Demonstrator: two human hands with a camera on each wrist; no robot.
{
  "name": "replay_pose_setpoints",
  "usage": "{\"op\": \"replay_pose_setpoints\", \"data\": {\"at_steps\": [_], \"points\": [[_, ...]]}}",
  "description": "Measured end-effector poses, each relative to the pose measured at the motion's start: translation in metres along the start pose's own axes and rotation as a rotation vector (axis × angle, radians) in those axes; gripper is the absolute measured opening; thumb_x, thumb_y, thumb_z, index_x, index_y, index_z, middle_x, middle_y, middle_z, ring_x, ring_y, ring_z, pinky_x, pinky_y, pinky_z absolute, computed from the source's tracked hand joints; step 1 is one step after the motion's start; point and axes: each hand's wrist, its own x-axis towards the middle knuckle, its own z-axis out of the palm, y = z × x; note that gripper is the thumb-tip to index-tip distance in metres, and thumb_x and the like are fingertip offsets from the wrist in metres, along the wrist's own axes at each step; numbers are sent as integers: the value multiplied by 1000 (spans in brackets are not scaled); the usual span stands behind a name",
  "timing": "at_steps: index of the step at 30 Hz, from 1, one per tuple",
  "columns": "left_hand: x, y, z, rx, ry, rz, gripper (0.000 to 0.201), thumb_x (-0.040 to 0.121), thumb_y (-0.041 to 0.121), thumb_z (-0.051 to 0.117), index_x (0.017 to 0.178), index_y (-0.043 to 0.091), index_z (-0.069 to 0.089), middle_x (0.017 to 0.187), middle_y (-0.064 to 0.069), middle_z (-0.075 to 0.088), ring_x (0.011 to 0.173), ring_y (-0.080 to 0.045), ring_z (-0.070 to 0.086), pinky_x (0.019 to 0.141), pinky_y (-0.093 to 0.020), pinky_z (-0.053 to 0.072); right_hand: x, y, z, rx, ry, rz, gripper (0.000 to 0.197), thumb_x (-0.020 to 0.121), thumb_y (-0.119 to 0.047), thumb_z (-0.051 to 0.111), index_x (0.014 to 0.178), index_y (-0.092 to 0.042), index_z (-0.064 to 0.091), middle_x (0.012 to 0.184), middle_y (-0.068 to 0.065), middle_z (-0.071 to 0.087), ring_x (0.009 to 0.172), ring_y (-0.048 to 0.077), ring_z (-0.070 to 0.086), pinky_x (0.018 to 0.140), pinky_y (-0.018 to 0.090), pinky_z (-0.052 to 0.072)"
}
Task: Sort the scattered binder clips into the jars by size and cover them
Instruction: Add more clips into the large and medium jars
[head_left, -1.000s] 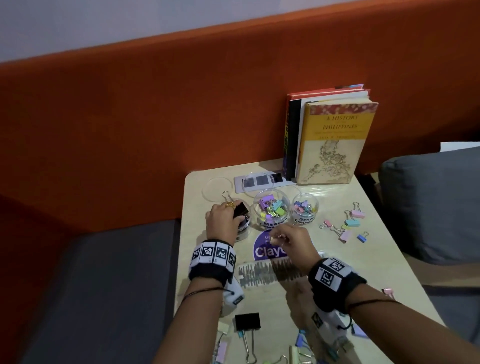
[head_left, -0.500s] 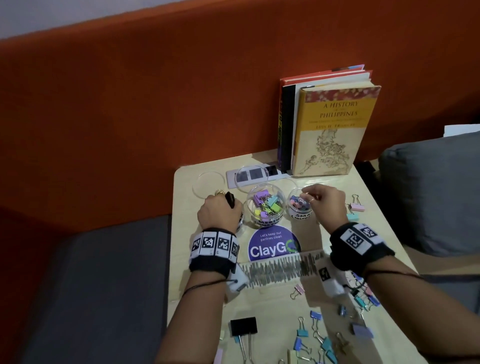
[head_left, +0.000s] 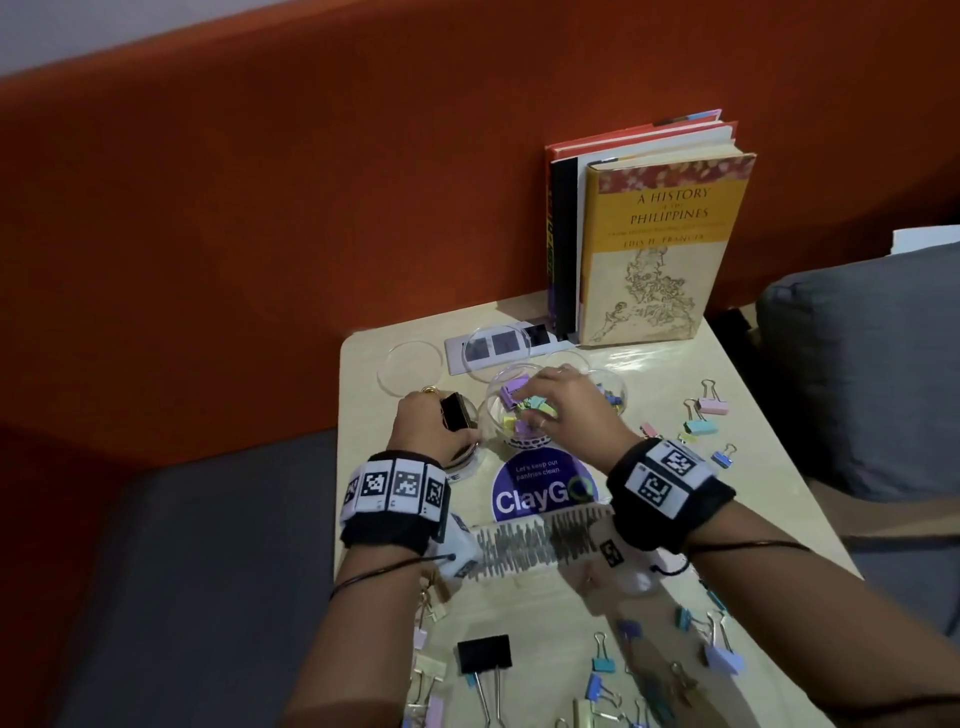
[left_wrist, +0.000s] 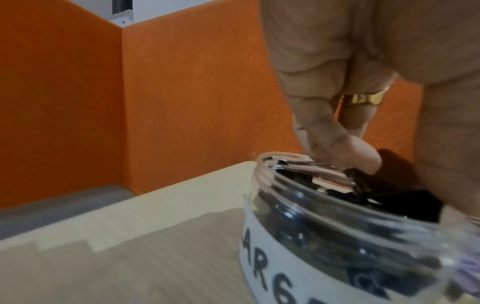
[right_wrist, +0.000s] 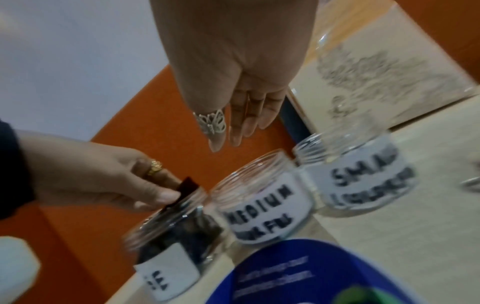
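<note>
On the worktop (head_left: 644, 519), your right hand (head_left: 563, 410) hovers with straight, spread fingers above the medium jar (right_wrist: 262, 203), while just left of that jar your left hand (head_left: 431, 426) pinches a black binder clip (head_left: 457, 411) at the large jar (left_wrist: 350, 236) mouth.

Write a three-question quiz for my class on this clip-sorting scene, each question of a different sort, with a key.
1. True or false: the left hand holds a black binder clip at the mouth of the large jar.
2. Over which jar do the right hand's straight fingers hang? A) medium jar B) small jar C) large jar
3. Fill in: the clear lids lie on the ____, beyond the jars.

Key: 1 true; 2 A; 3 table.
</note>
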Motion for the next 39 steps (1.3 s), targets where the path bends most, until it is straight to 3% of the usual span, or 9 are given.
{"op": "replay_pose_setpoints", "data": {"at_steps": [4, 9, 14, 19, 22, 25, 28, 35, 39], "points": [[-6, -2, -7, 81, 166, 30, 59, 72, 47, 74, 108, 2, 60, 121, -10, 47, 113, -26, 46, 96, -36, 45, 12, -17, 19, 12, -74, -36, 23, 84, -14, 61, 106, -17, 67, 109, 4, 67, 103, 23, 55, 91, 33, 42], [-6, -4, -19, -5, 281, 134, 41, 78, 43, 68, 96, 7, 62, 90, -10, 68, 89, -27, 63, 83, -43, 51, 18, -29, 22, -3, -128, -22, 35, 85, -9, 58, 119, -14, 60, 119, 9, 64, 112, 28, 52, 94, 35, 40], [-4, -8, -11, 230, 135, 45, 46, 82, 53, 60, 95, 9, 62, 91, -11, 67, 90, -29, 62, 78, -37, 51, 18, -32, 28, 12, -151, -2, 46, 84, -4, 57, 129, -14, 51, 129, 10, 58, 117, 33, 50, 100, 45, 40], [-6, -16, 3, 125, 75, 26, 45, 82, 43, 66, 100, 2, 62, 95, -16, 67, 94, -30, 62, 72, -33, 46, 19, -33, 33, -53, -242, -74, 55, 81, 2, 48, 133, -14, 45, 135, 8, 53, 121, 34, 45, 101, 48, 39], [-11, -21, 1, 11, 75, 84, 33, 88, 27, 63, 105, -1, 63, 100, -19, 69, 97, -31, 62, 71, -24, 37, 20, -34, 35, -146, -325, -96, 61, 82, -3, 47, 140, -20, 35, 148, 1, 37, 135, 30, 30, 106, 49, 31], [-15, -36, 3, -62, 132, 118, 35, 89, 9, 59, 124, 0, 58, 125, -18, 61, 117, -30, 55, 93, -23, 37, 19, -34, 38, -264, -328, -132, 61, 86, -13, 46, 143, -24, 26, 155, -6, 21, 143, 24, 14, 107, 46, 24], [-12, -49, 7, -110, 154, 89, 43, 90, 6, 58, 132, 8, 52, 141, -13, 48, 131, -27, 43, 107, -25, 30, 17, -35, 43, -374, -316, -182, 52, 92, -29, 40, 142, -23, 28, 156, -7, 14, 144, 24, 6, 107, 50, 21], [-1, -54, 20, -313, 185, 2, 44, 85, 11, 66, 128, 12, 56, 126, -9, 61, 111, -24, 59, 96, -27, 44, 16, -40, 52, -520, -408, -116, 54, 96, -46, 24, 144, -21, 21, 157, -3, 7, 145, 26, -3, 111, 56, 10], [2, -54, 23, -313, 204, 2, 44, 81, 13, 70, 124, 15, 58, 127, -5, 59, 111, -25, 58, 98, -34, 46, 22, -44, 53, -575, -446, -123, 56, 96, -47, 20, 144, -18, 23, 157, -1, 10, 145, 27, -5, 114, 55, 2]]}}
